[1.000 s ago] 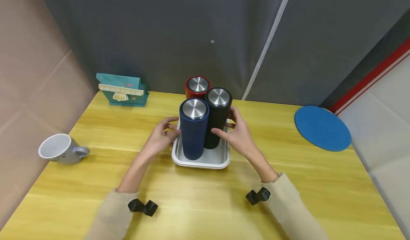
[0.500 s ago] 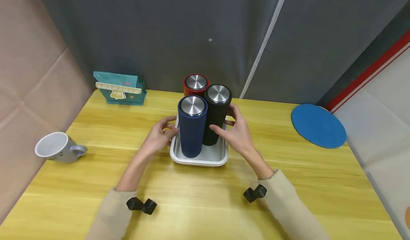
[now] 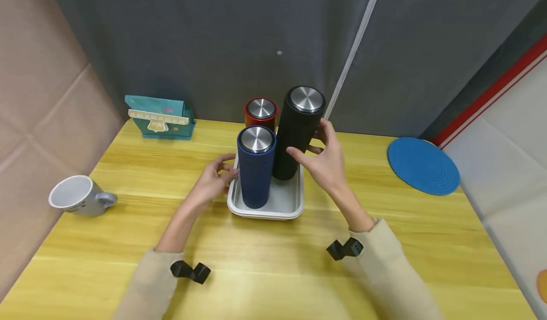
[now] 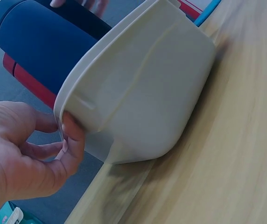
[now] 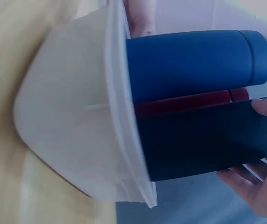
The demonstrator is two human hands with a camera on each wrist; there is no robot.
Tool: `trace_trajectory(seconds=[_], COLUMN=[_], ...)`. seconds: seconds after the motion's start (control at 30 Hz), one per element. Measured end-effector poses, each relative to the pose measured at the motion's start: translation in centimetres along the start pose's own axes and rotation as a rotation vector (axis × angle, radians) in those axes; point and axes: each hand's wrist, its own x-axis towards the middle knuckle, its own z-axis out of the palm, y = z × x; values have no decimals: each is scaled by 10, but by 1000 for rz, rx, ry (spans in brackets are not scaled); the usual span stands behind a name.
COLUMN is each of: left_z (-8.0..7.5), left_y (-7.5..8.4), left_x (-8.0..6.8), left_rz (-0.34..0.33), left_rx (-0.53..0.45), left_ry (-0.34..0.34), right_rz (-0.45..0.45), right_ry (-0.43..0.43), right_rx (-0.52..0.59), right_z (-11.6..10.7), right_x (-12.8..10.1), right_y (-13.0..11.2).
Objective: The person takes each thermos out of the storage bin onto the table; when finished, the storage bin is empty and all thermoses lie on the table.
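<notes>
A white tray (image 3: 290,206) sits mid-table and holds a blue flask (image 3: 255,168) and, behind it, a red flask (image 3: 260,109). My right hand (image 3: 326,161) grips a black flask (image 3: 297,135) by its side and holds it lifted and tilted above the tray's right half. My left hand (image 3: 213,180) holds the tray's left rim, thumb and fingers pinching the edge (image 4: 66,126). In the right wrist view the black flask (image 5: 203,140) lies beside the blue flask (image 5: 194,63) over the tray (image 5: 73,135).
A grey mug (image 3: 79,196) lies on its side at the table's left edge. A teal card holder (image 3: 160,118) stands at the back left. A blue round mat (image 3: 423,165) lies at the right. A dark curtain hangs behind the table.
My right hand has raised the black flask out of the tray and tipped it. My left hand stays on the tray's rim.
</notes>
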Motion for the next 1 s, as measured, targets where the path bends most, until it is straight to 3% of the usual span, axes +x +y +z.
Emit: trace_trajectory(seconds=[0.33, 0.67, 1.0], left_z=[4, 1, -1], left_y=[1, -3, -4], left_x=[3, -2, -1], left_rz=[-17, -17, -32], left_rx=[-29, -48, -74], left_ry=[-14, -18, -28], right_rz=[-27, -66, 20], right_ry=[28, 74, 85], right_rx=[-55, -129, -138], right_z=[-16, -31, -58], right_x=[7, -6, 0], right_y=[-15, -38, -31])
